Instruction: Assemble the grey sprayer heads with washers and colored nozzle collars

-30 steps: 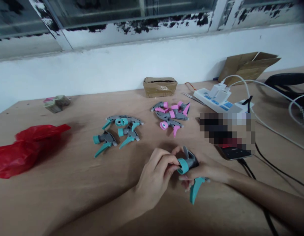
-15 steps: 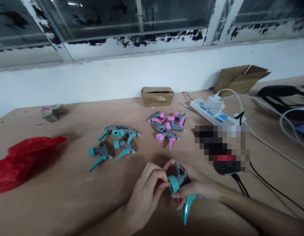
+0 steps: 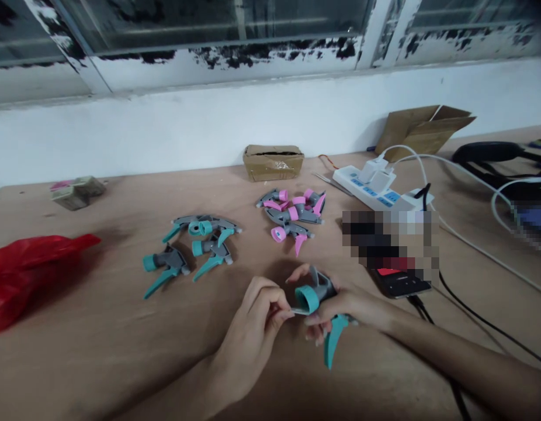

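Note:
My right hand (image 3: 344, 304) is wrapped round a grey and teal trigger sprayer head (image 3: 307, 299), its teal collar facing left and its trigger hanging down. Between the thumb and fingertips of my left hand (image 3: 255, 327) is a thin pale piece (image 3: 299, 311), which reaches the lower rim of the collar; its kind is too small to make out. Beyond my left hand lie several teal sprayer heads (image 3: 213, 254). A cluster of pink and grey sprayer heads (image 3: 292, 231) lies farther back, ahead of my hands.
On the left are a red plastic bag (image 3: 31, 275) and small boxes (image 3: 77, 193). A cardboard box (image 3: 274, 164) stands near the wall. To the right are a white power strip (image 3: 367, 190) with cables, a phone (image 3: 404, 283) and an open carton (image 3: 411, 131).
My left hand has drawn slightly back from the collar, and the pale piece now shows between fingertips and rim. The camera view has shifted a little.

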Demonstrator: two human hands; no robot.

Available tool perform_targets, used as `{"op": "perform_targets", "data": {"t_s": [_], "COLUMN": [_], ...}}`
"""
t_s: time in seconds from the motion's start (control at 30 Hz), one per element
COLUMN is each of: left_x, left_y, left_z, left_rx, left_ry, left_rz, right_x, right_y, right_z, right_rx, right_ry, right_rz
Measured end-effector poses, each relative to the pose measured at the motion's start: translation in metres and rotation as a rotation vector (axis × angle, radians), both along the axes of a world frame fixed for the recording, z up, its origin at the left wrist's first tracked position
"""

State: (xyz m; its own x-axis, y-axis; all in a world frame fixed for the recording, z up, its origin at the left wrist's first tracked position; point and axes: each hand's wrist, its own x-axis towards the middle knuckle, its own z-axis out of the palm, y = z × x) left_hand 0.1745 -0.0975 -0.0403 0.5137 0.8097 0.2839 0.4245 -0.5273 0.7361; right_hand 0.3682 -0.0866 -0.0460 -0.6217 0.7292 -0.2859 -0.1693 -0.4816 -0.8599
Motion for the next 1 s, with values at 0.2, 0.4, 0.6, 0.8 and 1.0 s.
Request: {"op": "perform_targets", "data": {"t_s": [0.2, 0.4, 0.6, 0.8, 1.0], "left_x": [0.002, 0.001, -0.002, -0.008, -0.010], "left_y": [0.002, 0.009, 0.013, 0.024, 0.028], "left_z": [0.001, -0.010, -0.013, 0.000, 0.002], "left_rx": [-0.105, -0.395, -0.388, -0.129, -0.117], "left_ry": [-0.093, -0.237, -0.221, 0.076, 0.119], "left_rz": [0.045, 0.153, 0.209, 0.214, 0.186], "right_x": [0.002, 0.002, 0.003, 0.003, 0.001], "right_y": [0.001, 0.002, -0.001, -0.001, 0.001], "right_z": [0.002, 0.001, -0.002, -0.014, -0.008], "right_rx": [-0.011, 0.024, 0.051, 0.137, 0.071], "right_ry": [-0.023, -0.030, -0.026, -0.075, -0.101], "right_rz": [0.001, 0.012, -0.020, -0.190, -0.231]}}
